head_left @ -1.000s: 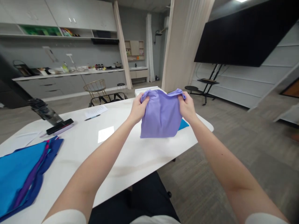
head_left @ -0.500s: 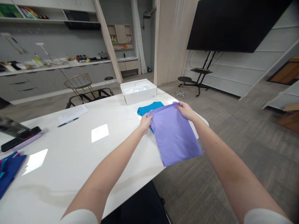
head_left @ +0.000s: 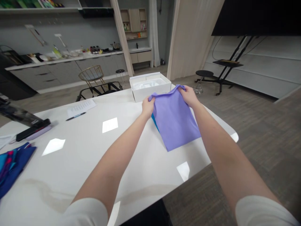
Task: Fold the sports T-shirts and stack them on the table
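A folded purple cloth (head_left: 176, 117) hangs between my two hands over the right part of the white table. My left hand (head_left: 148, 106) pinches its upper left corner. At the upper right corner, my right hand (head_left: 188, 95) grips the fabric between thumb and fingers. The top edge sags slightly between them. A blue cloth (head_left: 155, 122) shows only as a thin strip at the purple cloth's left side; the rest is hidden behind it.
Just beyond the hands stands an open white box (head_left: 151, 91). Dark blue folded clothes (head_left: 17, 168), a black device (head_left: 33, 129), a pen (head_left: 76, 116) and a paper sheet (head_left: 81, 107) lie on the left of the white table (head_left: 131, 175).
The view has turned right and down. Both hands have carried the purple cloth up and forward, further over the table, and it now covers most of the blue cloth.
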A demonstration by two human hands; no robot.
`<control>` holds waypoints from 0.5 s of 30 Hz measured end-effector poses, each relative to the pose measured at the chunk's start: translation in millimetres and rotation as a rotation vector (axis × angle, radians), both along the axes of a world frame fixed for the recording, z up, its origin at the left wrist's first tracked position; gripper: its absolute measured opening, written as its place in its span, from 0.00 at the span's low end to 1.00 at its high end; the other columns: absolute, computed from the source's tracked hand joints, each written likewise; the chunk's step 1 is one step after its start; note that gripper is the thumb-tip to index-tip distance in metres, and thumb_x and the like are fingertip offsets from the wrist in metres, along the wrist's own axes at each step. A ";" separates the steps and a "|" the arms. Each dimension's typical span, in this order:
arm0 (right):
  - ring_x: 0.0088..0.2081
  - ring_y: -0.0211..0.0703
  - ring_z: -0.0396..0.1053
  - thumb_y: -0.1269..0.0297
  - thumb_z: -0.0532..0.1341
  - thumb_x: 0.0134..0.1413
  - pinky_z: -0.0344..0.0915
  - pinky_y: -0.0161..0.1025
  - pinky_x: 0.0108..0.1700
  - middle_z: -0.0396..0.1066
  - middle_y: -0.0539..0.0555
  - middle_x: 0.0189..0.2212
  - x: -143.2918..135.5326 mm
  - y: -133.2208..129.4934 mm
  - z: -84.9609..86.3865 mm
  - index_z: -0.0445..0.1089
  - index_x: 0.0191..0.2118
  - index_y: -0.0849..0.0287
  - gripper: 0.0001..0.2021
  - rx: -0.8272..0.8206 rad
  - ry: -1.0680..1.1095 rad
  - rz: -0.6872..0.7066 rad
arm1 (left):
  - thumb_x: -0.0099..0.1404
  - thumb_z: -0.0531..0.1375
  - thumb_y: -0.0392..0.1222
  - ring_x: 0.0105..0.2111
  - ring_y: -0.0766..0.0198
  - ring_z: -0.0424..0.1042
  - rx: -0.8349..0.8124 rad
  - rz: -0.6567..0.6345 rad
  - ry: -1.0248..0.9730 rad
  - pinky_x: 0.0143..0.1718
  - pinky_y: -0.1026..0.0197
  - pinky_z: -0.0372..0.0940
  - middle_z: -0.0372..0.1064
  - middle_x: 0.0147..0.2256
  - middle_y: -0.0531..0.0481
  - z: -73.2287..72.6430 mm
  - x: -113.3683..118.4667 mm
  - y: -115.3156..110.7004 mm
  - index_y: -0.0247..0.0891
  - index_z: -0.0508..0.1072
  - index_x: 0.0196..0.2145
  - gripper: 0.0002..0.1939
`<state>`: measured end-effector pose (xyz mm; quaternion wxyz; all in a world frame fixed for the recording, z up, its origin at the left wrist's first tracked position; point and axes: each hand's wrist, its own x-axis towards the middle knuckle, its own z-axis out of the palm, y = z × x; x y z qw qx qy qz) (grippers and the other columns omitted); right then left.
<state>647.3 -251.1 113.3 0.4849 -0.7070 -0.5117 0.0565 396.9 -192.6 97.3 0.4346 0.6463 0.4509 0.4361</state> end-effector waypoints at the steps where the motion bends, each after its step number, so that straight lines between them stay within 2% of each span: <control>1: 0.51 0.56 0.70 0.50 0.58 0.64 0.65 0.54 0.57 0.75 0.63 0.48 -6.2 8.8 -9.4 0.73 0.51 0.62 0.21 -0.095 -0.040 -0.054 | 0.71 0.58 0.43 0.58 0.50 0.70 0.009 0.068 0.142 0.60 0.50 0.64 0.72 0.56 0.37 -5.5 -2.1 5.9 0.34 0.69 0.59 0.21; 3: 0.60 0.65 0.64 0.51 0.60 0.62 0.61 0.65 0.60 0.66 0.71 0.61 -23.3 16.1 -32.4 0.64 0.64 0.63 0.30 -0.352 -0.125 -0.159 | 0.71 0.57 0.41 0.67 0.47 0.60 0.092 0.157 0.457 0.66 0.46 0.57 0.59 0.66 0.31 -20.4 -7.2 5.1 0.32 0.57 0.68 0.31; 4: 0.64 0.69 0.59 0.52 0.60 0.63 0.57 0.72 0.61 0.59 0.72 0.66 -33.0 15.7 -43.9 0.58 0.69 0.62 0.33 -0.454 -0.176 -0.180 | 0.72 0.55 0.41 0.70 0.47 0.54 0.178 0.151 0.595 0.68 0.45 0.53 0.52 0.70 0.31 -28.7 -8.9 -0.4 0.32 0.52 0.71 0.33; 6: 0.70 0.67 0.49 0.52 0.54 0.67 0.49 0.77 0.64 0.49 0.67 0.72 -51.5 10.7 -62.9 0.53 0.72 0.57 0.32 -0.515 -0.320 -0.088 | 0.74 0.50 0.40 0.73 0.51 0.46 0.405 0.027 0.761 0.72 0.45 0.45 0.45 0.73 0.37 -45.3 -8.7 -16.3 0.36 0.49 0.72 0.32; 8: 0.72 0.62 0.45 0.54 0.47 0.71 0.45 0.76 0.66 0.47 0.61 0.74 -65.8 4.7 -75.0 0.54 0.72 0.53 0.28 -0.491 -0.441 0.041 | 0.76 0.46 0.42 0.73 0.55 0.44 0.552 -0.176 0.833 0.73 0.46 0.42 0.45 0.73 0.42 -60.8 -4.0 -31.3 0.38 0.51 0.73 0.30; 11: 0.73 0.60 0.44 0.52 0.41 0.73 0.42 0.75 0.67 0.47 0.56 0.74 -76.0 -1.4 -86.2 0.54 0.73 0.47 0.28 -0.543 -0.496 0.143 | 0.77 0.42 0.51 0.73 0.52 0.47 0.491 -0.378 0.926 0.72 0.41 0.42 0.49 0.72 0.41 -80.8 5.2 -42.4 0.37 0.54 0.72 0.31; 15: 0.74 0.59 0.41 0.46 0.40 0.72 0.39 0.73 0.69 0.42 0.53 0.76 -74.3 -5.8 -98.6 0.51 0.74 0.44 0.30 -0.704 -0.512 0.116 | 0.76 0.41 0.57 0.73 0.50 0.44 0.429 -0.390 0.981 0.72 0.37 0.37 0.46 0.73 0.42 -95.4 10.1 -42.7 0.38 0.55 0.72 0.34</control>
